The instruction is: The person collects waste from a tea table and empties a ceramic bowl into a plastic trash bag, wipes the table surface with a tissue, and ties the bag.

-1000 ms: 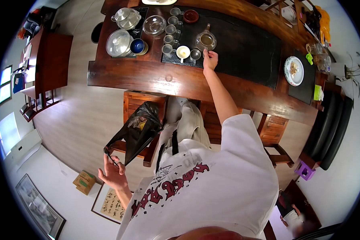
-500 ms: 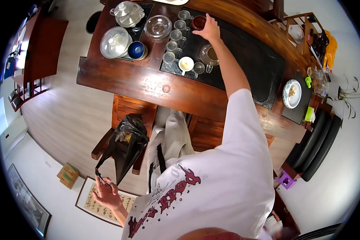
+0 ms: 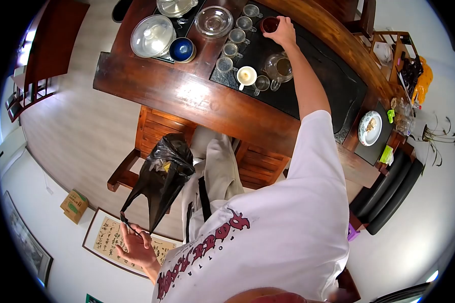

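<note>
My right hand (image 3: 283,33) reaches over the black tea tray (image 3: 318,65), closed around the side of a dark red cup (image 3: 269,24). Nearby stand several small glass cups (image 3: 237,36) in a row, a white cup (image 3: 246,76) with some pale contents and a glass teapot (image 3: 278,68) with brown liquid. Low on the left, my left hand (image 3: 139,248) has the twisted handle of a black plastic bag (image 3: 164,177) hooked on its fingers. The bag's mouth gapes, and something yellowish shows inside.
Lidded glass pots (image 3: 151,36), a blue bowl (image 3: 182,49) and a glass dish (image 3: 214,21) sit on the table's left part. A patterned white bowl (image 3: 370,128) stands at the right. Wooden chairs (image 3: 260,164) are against the near edge.
My right hand's fingers have drawn in around the dark red cup. The view has shifted a little, and my left hand still holds the bag.
</note>
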A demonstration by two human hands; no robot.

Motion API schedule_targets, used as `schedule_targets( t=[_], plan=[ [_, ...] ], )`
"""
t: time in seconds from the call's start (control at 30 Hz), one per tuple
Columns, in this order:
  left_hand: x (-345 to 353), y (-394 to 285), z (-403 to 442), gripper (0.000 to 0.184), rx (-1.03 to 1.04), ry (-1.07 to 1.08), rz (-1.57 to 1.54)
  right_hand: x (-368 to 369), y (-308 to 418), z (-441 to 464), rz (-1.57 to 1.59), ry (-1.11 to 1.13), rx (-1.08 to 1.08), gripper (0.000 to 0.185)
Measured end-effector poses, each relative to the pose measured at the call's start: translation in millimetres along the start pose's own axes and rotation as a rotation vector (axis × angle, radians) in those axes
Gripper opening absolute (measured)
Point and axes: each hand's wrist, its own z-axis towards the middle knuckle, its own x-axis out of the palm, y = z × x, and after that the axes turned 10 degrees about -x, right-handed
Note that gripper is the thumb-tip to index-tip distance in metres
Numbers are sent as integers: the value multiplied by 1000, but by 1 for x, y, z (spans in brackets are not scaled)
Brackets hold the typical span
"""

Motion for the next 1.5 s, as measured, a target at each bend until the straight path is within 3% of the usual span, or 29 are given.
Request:
schedule_targets(
  t=[0.27,0.4,0.5,0.6,0.8,0.9,1.1,1.2,1.33,1.5],
  plan=[
    [-3,2,3,97,-23,93,35,-52,25,-28,138,-121,-107,88],
    [3,0,1,99,-29,120,3,-101,69,-63,294,-119,-233,84],
    [-4,0,3,99,-13,165,16,-129,114,-99,328,-141,-457,84],
    [-18,-2,7,96,-32,47,-26,-157,179,-142,442,-92,-564,78],
    [-23,-10,16,94,47,240,27,-158,296,-225,701,108,-751,82],
    [-26,-12,12,96,76,254,91,-143,345,-267,941,323,-692,85],
    [-24,-9,15,94,97,285,103,-122,417,-299,813,446,-936,80],
    [-19,-13,12,95,110,293,107,-105,438,-299,706,399,-1150,80],
    [-20,-14,15,95,135,321,90,-115,456,-304,432,496,-1299,72],
    [-19,-18,18,94,138,336,57,-96,454,-297,119,160,-1660,57]
  ],
)
